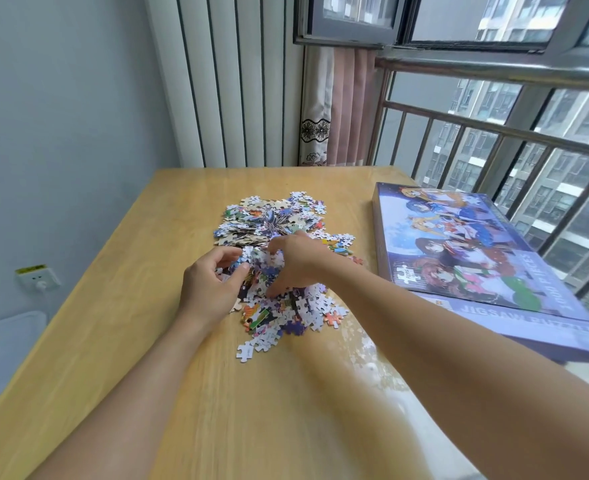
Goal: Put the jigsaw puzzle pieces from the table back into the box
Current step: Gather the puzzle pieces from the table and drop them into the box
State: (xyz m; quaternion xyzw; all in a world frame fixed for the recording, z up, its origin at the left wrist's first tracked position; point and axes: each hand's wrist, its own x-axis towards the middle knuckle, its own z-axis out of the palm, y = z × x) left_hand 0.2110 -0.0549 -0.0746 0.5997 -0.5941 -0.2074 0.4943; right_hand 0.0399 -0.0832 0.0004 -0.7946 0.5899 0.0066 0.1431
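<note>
A heap of loose jigsaw pieces (279, 233) lies on the middle of the wooden table (120, 306). My left hand (210, 282) and my right hand (296, 261) are both in the near part of the heap, fingers curled round a bunch of pieces gathered between them. More pieces spread out toward me below the hands. The puzzle box (473, 258), purple with a cartoon picture on top, lies closed at the right side of the table, its near corner hanging over the edge.
A railing (494, 133) and window run along the right behind the box. A curtain (338, 109) hangs at the far corner. A wall socket (38, 277) sits low on the left wall above a white bin (5, 344).
</note>
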